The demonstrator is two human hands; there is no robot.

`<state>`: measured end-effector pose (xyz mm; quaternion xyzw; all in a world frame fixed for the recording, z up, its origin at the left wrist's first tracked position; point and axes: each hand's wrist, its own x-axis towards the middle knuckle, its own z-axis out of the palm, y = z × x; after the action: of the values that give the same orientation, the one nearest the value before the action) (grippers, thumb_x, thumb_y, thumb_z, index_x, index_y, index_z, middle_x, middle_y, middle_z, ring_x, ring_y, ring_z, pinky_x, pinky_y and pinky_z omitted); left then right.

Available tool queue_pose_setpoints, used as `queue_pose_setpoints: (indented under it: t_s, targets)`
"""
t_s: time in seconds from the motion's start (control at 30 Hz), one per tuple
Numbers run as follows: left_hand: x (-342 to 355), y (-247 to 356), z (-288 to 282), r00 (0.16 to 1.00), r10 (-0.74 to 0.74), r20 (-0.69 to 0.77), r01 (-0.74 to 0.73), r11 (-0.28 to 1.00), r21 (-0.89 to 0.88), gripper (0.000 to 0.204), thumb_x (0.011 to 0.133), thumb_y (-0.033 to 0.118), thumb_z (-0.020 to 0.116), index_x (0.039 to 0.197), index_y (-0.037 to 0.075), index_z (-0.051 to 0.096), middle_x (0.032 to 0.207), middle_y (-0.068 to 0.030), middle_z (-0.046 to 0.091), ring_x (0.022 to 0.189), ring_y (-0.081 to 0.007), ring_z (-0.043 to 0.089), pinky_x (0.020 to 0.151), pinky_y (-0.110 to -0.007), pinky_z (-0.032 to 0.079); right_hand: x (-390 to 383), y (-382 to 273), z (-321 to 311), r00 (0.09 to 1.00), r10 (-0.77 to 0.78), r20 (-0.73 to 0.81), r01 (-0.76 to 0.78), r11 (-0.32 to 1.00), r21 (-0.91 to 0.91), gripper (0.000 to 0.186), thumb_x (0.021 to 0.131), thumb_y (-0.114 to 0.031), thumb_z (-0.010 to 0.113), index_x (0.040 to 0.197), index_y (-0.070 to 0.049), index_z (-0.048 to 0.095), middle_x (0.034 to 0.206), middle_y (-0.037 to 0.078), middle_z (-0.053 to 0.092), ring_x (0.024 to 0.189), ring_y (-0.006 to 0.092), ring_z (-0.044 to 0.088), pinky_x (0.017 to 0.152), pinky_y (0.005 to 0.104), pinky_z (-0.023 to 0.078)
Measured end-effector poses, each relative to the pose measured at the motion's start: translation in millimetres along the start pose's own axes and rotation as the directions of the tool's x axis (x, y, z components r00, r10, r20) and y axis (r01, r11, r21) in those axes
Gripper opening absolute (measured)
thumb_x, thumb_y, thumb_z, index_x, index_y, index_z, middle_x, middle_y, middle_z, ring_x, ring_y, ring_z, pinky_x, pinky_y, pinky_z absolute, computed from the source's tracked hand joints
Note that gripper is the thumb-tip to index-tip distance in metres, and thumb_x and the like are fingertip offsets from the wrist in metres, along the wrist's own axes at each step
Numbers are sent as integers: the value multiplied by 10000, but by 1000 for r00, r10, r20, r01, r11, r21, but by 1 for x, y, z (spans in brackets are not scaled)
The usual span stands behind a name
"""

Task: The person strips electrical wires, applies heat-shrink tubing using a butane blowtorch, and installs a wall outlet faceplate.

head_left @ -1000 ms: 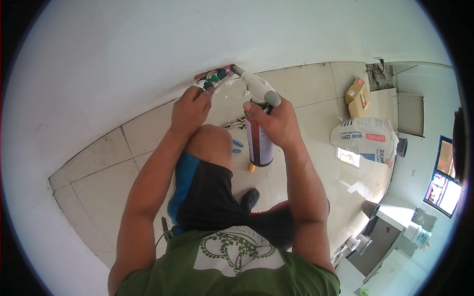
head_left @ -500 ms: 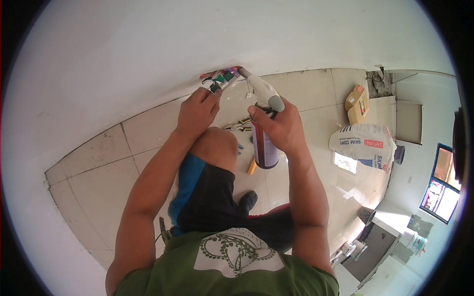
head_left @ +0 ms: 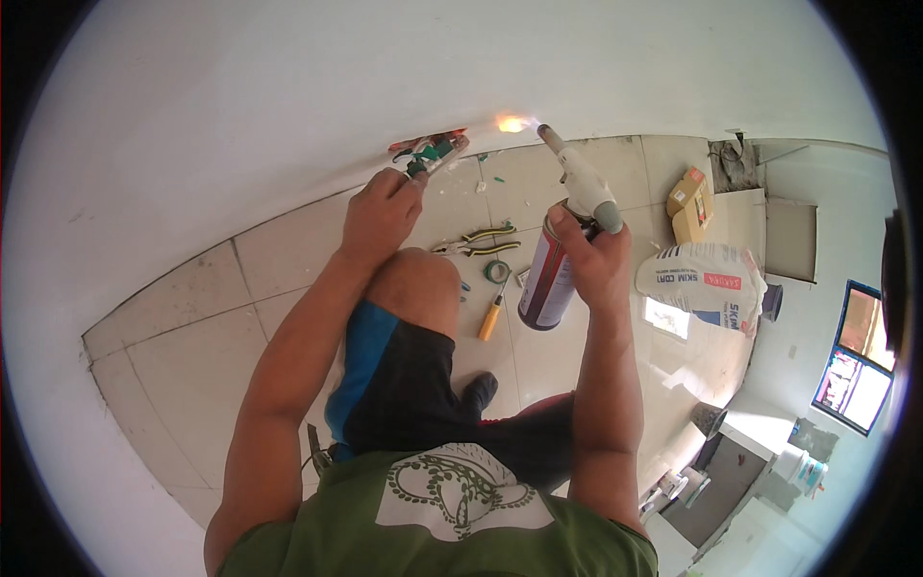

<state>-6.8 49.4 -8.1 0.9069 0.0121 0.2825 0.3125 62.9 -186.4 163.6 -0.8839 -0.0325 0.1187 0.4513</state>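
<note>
My right hand (head_left: 601,260) grips a red-and-white gas canister (head_left: 544,279) with a pale torch head (head_left: 585,181) on top. A yellow-orange flame (head_left: 514,123) burns at the nozzle, near the white wall. My left hand (head_left: 383,213) is closed on a small green-and-dark part (head_left: 425,154) at a cut-out (head_left: 404,147) low in the wall; its exact shape is hard to make out. Under the torch, on the tiles, lie pliers (head_left: 476,248) with yellow-black handles, a green tape roll (head_left: 497,271) and an orange-handled tool (head_left: 491,319).
A cardboard box (head_left: 690,207) and a white printed sack (head_left: 687,269) rest on the floor at right, with a dark bucket (head_left: 708,418) lower down. A window (head_left: 854,351) is in the far right wall. My bent knee (head_left: 413,288) is below my left hand.
The torch and my right hand have moved right, away from the cut-out, and the canister is more tilted. A flame now shows at the nozzle. My left hand stays about where it was.
</note>
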Motion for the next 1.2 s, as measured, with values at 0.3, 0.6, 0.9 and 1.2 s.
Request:
queue_pose_setpoints:
  t_s: [0.3, 0.6, 0.9, 1.2]
  targets:
    - [0, -5, 0, 1000, 22, 22, -22, 1000, 0, 211, 831, 71, 713, 1039, 110, 705, 826, -49, 575, 699, -220, 618, 560, -372, 532, -2, -1, 25, 980, -45, 195, 23, 993, 115, 284, 843, -238, 752, 930, 17, 663, 756, 73, 673, 696, 150, 614, 668, 311, 495]
    - [2, -1, -3, 1000, 5, 16, -4, 999, -37, 208, 819, 59, 745, 1020, 93, 701, 845, -60, 602, 695, -229, 627, 570, -365, 529, 8, -23, 42, 971, -8, 240, 46, 987, -152, 344, 828, -306, 742, 982, -8, 666, 827, 140, 702, 740, 277, 666, 722, 375, 524]
    - [7, 4, -11, 1000, 18, 20, -18, 1000, -25, 265, 800, 57, 749, 1058, 105, 709, 855, -55, 597, 705, -226, 628, 577, -361, 535, 2, -23, 38, 980, 30, 197, 8, 982, -188, 324, 828, -286, 753, 951, -1, 662, 820, 136, 705, 742, 232, 674, 708, 354, 521]
    - [25, -8, -30, 987, 76, 139, -87, 993, 76, 221, 800, 64, 702, 1016, 109, 709, 899, -15, 588, 888, -217, 622, 620, -356, 568, 2, 22, -11, 994, -2, -113, 19, 988, 151, 212, 877, -177, 731, 966, 12, 694, 824, 34, 678, 768, 109, 612, 717, 284, 495]
